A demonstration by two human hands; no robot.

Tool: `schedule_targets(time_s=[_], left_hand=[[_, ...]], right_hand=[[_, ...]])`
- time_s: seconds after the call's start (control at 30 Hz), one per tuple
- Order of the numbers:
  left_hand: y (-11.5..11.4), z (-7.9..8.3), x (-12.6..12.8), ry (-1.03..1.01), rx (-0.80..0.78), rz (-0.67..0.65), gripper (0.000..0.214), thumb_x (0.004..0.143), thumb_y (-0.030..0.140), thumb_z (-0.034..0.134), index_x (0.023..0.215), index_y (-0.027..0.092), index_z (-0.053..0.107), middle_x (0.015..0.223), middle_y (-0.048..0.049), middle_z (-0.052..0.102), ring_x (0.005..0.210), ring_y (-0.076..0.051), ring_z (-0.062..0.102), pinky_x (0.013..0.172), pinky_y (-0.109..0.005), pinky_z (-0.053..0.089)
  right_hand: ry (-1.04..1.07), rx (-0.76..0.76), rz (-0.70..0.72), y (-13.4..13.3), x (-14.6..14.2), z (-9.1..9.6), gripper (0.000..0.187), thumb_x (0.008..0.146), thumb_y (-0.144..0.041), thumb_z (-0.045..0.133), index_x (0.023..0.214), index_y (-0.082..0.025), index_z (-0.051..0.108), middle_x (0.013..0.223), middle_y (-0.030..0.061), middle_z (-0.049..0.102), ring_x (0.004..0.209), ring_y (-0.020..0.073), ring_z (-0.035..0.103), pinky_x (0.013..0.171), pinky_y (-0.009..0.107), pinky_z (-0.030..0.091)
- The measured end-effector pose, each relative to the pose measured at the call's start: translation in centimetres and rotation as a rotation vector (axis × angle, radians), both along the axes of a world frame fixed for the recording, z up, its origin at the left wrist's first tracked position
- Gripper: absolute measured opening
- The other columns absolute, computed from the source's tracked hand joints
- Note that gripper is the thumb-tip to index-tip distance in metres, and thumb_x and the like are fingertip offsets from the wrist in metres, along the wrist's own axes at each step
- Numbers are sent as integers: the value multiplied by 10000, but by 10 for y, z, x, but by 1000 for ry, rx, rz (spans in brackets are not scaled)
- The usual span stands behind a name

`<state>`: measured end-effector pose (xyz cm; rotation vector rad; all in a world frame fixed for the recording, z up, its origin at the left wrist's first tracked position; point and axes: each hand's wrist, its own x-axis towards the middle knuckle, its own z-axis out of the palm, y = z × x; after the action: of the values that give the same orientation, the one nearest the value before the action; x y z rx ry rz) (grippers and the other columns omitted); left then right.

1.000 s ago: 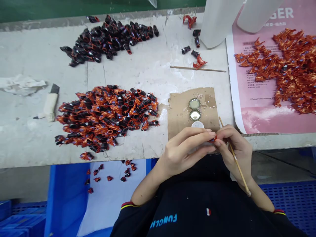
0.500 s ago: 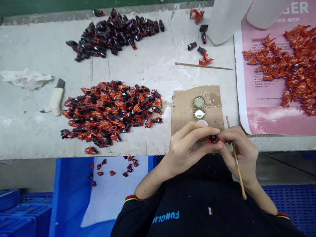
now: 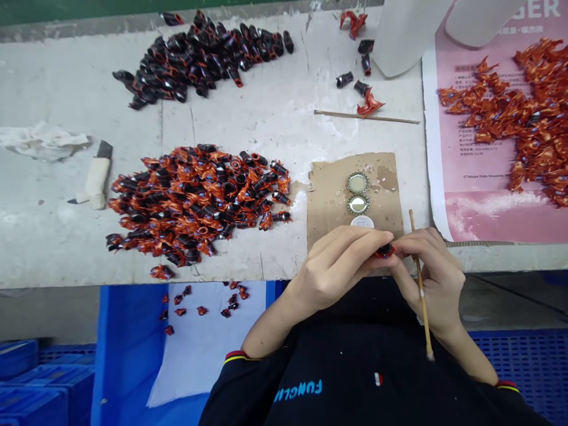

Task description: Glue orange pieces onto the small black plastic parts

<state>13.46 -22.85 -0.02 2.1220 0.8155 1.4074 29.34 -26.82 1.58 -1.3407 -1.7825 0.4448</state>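
A small black-and-red plastic part (image 3: pixel 385 251) is pinched between the thumb and fingers of my left hand (image 3: pixel 331 266), at the near edge of the bench. The fingertips of my right hand (image 3: pixel 432 278) press against the part's right side. A thin wooden stick (image 3: pixel 422 290) with a dark tip toward me also sits between my right fingers. Just beyond the hands, a brown cardboard piece (image 3: pixel 326 201) carries two metal bottle caps (image 3: pixel 358 205) and a white round lid (image 3: pixel 362 222), partly covered by my left hand.
Left of the cardboard lies a heap of black-and-orange parts (image 3: pixel 195 207), with black parts (image 3: pixel 199 59) behind it. Orange parts (image 3: pixel 541 118) cover a pink sheet at right. Another stick (image 3: pixel 368 117) and a wrapped blade (image 3: pixel 98 177) lie on the bench. Below is a blue crate (image 3: pixel 126 355).
The small part has tilted a little in my fingers, and my left fingers cover more of it. The stick's near end has swung left. More of the white lid shows.
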Motion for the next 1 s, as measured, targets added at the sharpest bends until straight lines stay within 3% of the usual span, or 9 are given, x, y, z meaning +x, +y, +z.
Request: schedule_targets(time_s=[0.3,0.47,0.57,0.67,0.83,1.0], left_hand=[[1,0,0,-64,-27,-9,177,868,139,743,1036,114,693,889,-76,782,811,-149,748,796,-208,644],[1,-6,1,-336,-299,-140,295,811,124,802,1092,188,741,959,-45,811,863,-160,783,833,-252,662],[2,-9,2,-460,-443,-190,299,792,162,826,1071,252,769,974,-26,815,1071,-218,761,971,-364,642],[4,-10,1,-503,-498,-229,251,801,212,826,1043,261,780,1024,-33,801,1220,-239,696,1038,-394,609],[4,-7,0,-553,-537,-311,235,832,275,801,1065,267,772,1041,-19,799,1207,-205,701,1080,-385,589],[2,-2,5,-580,-511,-279,203,833,267,797,1032,258,759,985,-13,806,1062,-196,767,957,-350,659]], right_hand=[[1,19,4,2,-2,1,154,897,-99,660,899,-225,572,675,-44,611,610,122,530,576,305,386],[15,9,-14,2,-3,1,141,900,-109,636,917,-229,565,726,-23,624,660,140,562,576,304,407],[-9,-14,11,4,-3,2,127,928,-153,603,1033,-223,583,848,18,670,780,172,618,634,320,464],[4,-16,96,7,-2,4,179,957,-160,559,1121,-230,577,934,36,692,849,189,648,693,345,504],[42,51,161,13,-3,8,148,970,-129,533,1053,-247,567,848,6,669,747,154,622,626,318,490],[14,168,134,16,-8,10,169,989,-136,499,1076,-263,568,770,-3,663,667,162,614,589,342,499]])
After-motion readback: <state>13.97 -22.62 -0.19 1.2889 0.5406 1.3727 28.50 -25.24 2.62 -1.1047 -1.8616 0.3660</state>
